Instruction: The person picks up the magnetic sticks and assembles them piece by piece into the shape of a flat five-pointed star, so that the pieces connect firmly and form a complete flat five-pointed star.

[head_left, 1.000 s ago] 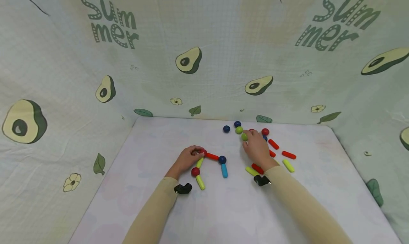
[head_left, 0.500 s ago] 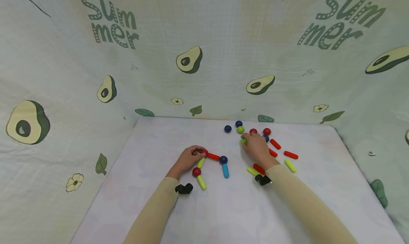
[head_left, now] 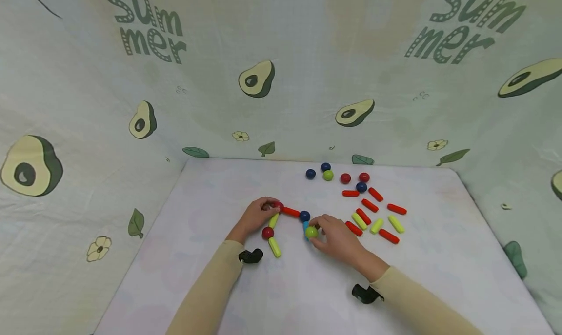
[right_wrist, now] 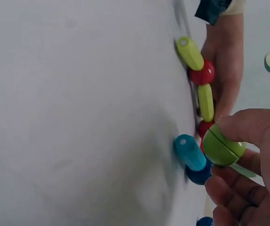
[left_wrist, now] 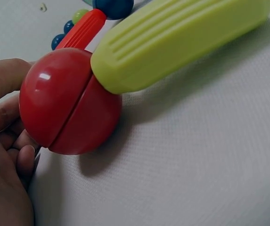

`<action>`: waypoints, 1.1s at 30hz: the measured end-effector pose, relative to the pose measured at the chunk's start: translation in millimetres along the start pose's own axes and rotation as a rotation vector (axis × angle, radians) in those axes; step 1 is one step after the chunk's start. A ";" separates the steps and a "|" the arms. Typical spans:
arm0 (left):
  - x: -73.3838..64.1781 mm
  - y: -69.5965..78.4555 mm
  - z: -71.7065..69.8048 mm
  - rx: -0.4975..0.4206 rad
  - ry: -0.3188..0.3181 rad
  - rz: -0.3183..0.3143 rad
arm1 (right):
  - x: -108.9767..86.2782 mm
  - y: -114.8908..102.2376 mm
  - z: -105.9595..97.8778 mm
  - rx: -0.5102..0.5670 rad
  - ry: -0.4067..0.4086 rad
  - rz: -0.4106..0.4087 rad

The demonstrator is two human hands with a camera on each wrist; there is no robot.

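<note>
My left hand (head_left: 254,219) pinches a red ball (head_left: 278,206) at the corner of a joined chain of balls and rods. From it a red rod (head_left: 291,212) runs to a dark blue ball (head_left: 305,216) with a light blue rod (right_wrist: 190,152). A yellow-green rod (head_left: 273,221), a second red ball (head_left: 268,233) and another yellow-green rod (head_left: 274,247) form the other side. Between thumb and fingers, my right hand (head_left: 338,240) holds a green ball (head_left: 311,232) close to the light blue rod, partly covering it in the head view. Whether they touch, I cannot tell.
Several loose balls lie at the back, among them a green ball (head_left: 328,175), a dark blue ball (head_left: 361,187) and a red ball (head_left: 345,178). Loose red rods (head_left: 397,209) and yellow-green rods (head_left: 396,224) are scattered on the right of the white table (head_left: 202,296).
My right hand has come from the loose balls at the back toward the front left, carrying the green ball to the light blue rod. My left hand stays on the red ball.
</note>
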State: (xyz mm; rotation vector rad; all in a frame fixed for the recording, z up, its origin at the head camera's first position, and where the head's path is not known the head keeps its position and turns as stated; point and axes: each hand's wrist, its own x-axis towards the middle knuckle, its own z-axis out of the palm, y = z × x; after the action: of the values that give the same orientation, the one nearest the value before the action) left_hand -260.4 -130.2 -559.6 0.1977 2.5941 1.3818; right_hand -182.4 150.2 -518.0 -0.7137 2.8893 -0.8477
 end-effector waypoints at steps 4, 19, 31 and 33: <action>-0.3 0.9 -0.2 0.007 0.003 -0.004 | -8.7 -3.6 13.6 -0.024 -0.014 -0.046; 0.1 2.5 -1.5 0.001 0.002 0.012 | -10.0 -44.1 52.3 -0.032 -0.171 -0.193; 0.6 0.6 -2.2 0.000 0.006 0.010 | -2.9 -51.5 60.6 -0.088 -0.086 -0.169; 0.7 0.1 -2.2 0.001 0.007 0.015 | -3.3 -51.2 61.3 -0.075 -0.094 -0.159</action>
State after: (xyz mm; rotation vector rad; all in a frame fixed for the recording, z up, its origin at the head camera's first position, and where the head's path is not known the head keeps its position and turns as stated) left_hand -261.6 -131.8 -558.4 0.2128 2.6037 1.3888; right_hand -147.6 82.9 -543.7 -0.9743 2.8232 -0.7017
